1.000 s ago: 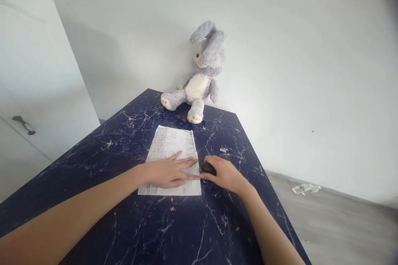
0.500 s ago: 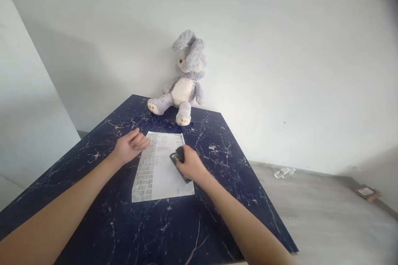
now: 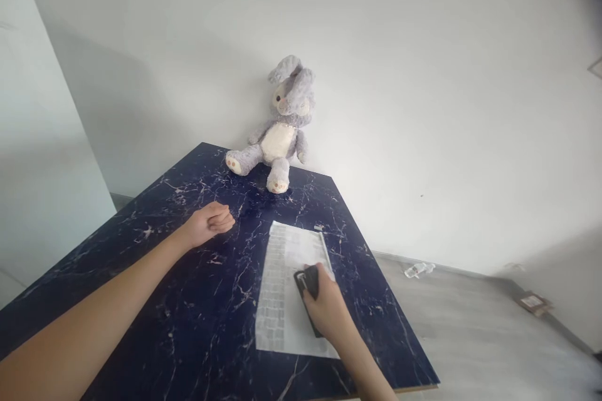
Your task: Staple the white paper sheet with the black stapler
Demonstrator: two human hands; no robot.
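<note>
My right hand [image 3: 327, 301] is wrapped round a black stapler [image 3: 308, 301], over the right part of a printed white sheet [image 3: 271, 301]. The sheet lies on the dark blue marbled table [image 3: 207, 326]. My left hand [image 3: 211, 223] is closed above the table, to the left of the sheet and apart from it; its fingers are curled in and nothing shows in them. A small pale piece [image 3: 318, 227] lies by the sheet's top edge.
A grey plush rabbit [image 3: 278, 141] sits at the table's back edge against the wall. On the floor to the right are a clear plastic item [image 3: 418, 270] and a brown package [image 3: 533, 302]. A white cabinet [image 3: 47, 138] stands at the left.
The sheet has moved right and nearer, along with my right hand and the stapler. My left hand, earlier at the sheet's left edge, is now apart from it.
</note>
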